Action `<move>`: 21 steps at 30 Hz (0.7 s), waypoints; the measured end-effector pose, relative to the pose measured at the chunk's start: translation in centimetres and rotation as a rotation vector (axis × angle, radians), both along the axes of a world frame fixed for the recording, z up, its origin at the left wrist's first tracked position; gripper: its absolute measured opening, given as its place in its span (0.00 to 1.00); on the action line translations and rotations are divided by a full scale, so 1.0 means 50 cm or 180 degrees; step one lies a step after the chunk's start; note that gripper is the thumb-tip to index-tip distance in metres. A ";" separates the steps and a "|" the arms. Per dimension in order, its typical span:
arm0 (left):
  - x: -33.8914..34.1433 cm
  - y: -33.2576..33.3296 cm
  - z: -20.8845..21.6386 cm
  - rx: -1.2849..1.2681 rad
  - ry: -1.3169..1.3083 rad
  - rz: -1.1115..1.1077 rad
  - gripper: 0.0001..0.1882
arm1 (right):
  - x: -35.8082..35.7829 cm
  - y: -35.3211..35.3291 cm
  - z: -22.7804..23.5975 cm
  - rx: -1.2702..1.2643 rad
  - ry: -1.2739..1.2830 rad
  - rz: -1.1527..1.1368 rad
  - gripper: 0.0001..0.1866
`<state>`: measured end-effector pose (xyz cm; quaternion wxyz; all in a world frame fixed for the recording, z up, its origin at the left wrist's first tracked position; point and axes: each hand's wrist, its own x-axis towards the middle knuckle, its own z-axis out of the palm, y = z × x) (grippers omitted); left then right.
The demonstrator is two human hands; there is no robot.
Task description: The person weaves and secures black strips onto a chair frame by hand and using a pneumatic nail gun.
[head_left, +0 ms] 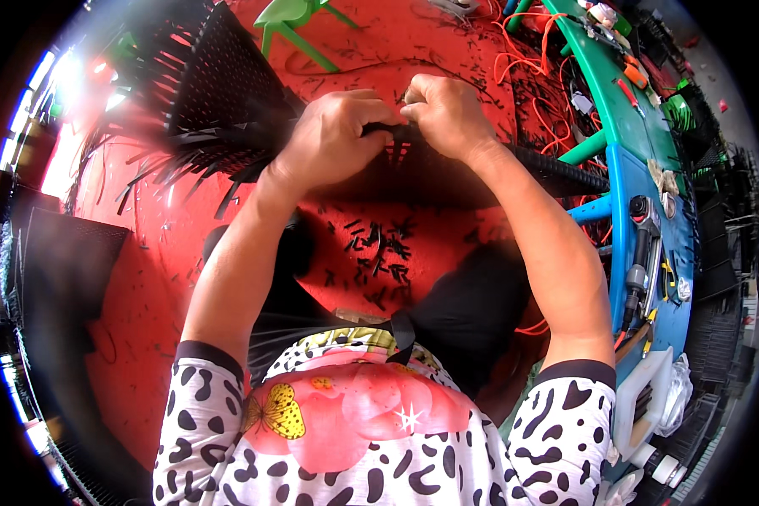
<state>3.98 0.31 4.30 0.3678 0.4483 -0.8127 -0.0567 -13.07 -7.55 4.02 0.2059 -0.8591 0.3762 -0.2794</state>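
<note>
A black woven panel (557, 173) of flat plastic strips extends across in front of me, above my knees. My left hand (337, 135) is closed on its upper edge, thumb and forefinger pinched around a dark strip end. Close beside it, my right hand (447, 114) is curled with its fingertips pinched at the same edge. The exact bit under the right fingertips is hidden. Below the hands a few small slits show in the weave. To the left, loose black strip ends (202, 152) fan out beside an upright piece of black perforated weave (228, 84).
Cut black scraps (379, 253) litter the red floor. A green stool (299, 42) stands at the far side. On the right, a green table (594, 63) and a blue table (620, 185) carry hand tools and a power tool (641, 253). Orange cords (540, 63) trail nearby.
</note>
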 end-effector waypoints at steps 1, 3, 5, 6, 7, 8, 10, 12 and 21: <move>0.004 -0.003 0.002 0.0310 0.0214 -0.0121 0.08 | 0.004 0.003 0.005 -0.0034 0.0225 -0.0072 0.08; 0.000 -0.005 0.005 0.0321 0.0157 0.0010 0.05 | 0.003 0.008 0.008 -0.0071 0.0443 -0.0139 0.08; -0.010 -0.004 0.012 0.0569 -0.0322 0.0519 0.08 | -0.003 0.014 0.004 -0.0034 0.0137 -0.0041 0.08; -0.008 -0.006 0.024 0.0566 -0.0331 0.0526 0.08 | -0.002 0.013 0.002 -0.0037 0.0128 -0.0035 0.08; -0.006 -0.009 0.043 0.1167 -0.0480 0.0507 0.10 | -0.003 0.014 0.000 -0.0008 0.0066 -0.0045 0.08; -0.005 -0.012 0.052 0.1769 -0.0628 0.0487 0.11 | -0.005 0.014 -0.003 0.0022 0.0004 -0.0056 0.08; -0.002 -0.016 0.056 0.1949 -0.0418 0.0368 0.12 | -0.004 0.014 -0.008 0.0048 -0.0039 -0.0061 0.08; -0.003 -0.016 0.067 0.2362 -0.0212 0.0232 0.11 | -0.005 0.015 -0.009 0.0077 -0.0093 -0.0060 0.09; 0.004 -0.022 0.068 0.2551 -0.0181 0.0255 0.10 | -0.004 0.023 -0.009 0.0038 -0.0166 0.0034 0.08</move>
